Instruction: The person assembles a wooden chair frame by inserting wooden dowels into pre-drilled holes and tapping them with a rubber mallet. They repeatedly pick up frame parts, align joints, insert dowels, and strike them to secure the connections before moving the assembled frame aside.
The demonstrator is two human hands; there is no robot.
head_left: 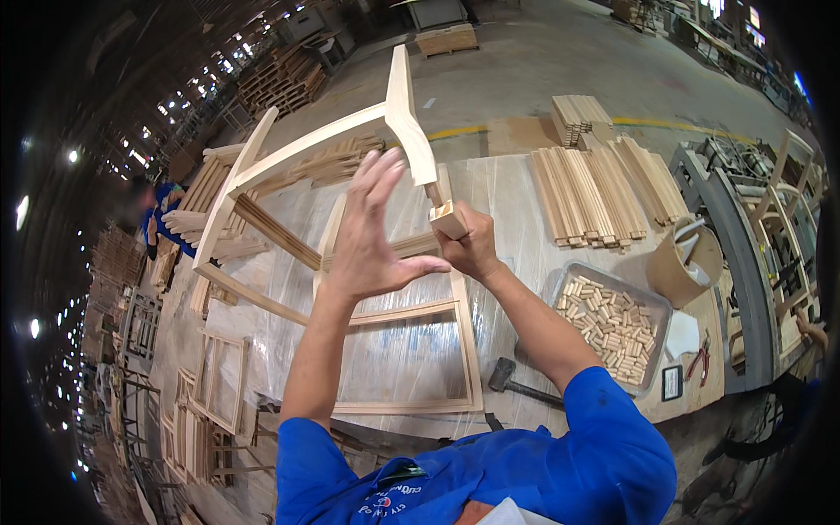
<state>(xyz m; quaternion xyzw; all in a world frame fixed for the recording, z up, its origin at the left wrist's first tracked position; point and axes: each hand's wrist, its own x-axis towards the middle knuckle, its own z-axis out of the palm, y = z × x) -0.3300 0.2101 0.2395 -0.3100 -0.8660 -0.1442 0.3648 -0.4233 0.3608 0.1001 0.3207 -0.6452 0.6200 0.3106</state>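
Observation:
My left hand (pixel 369 241) is raised with fingers and thumb spread, holding nothing. It hovers in front of a pale wooden chair frame (pixel 306 144) that stands tilted on the worktable. My right hand (pixel 474 247) is wrapped round the squared end of a wooden piece (pixel 449 221), just below the lower end of a curved wooden leg (pixel 411 136). Whether this piece is joined to the leg I cannot tell. A flat rectangular wooden frame (pixel 471 359) lies beneath my forearms, partly hidden by them.
Right of me are a plastic tray (pixel 662 337) of wooden dowels (pixel 612 328), a black mallet (pixel 525 385), red-handled pliers (pixel 698 363) and a cardboard tub (pixel 669 271). Wooden slats (pixel 586 197) are stacked behind. A person in blue (pixel 164 214) is at far left.

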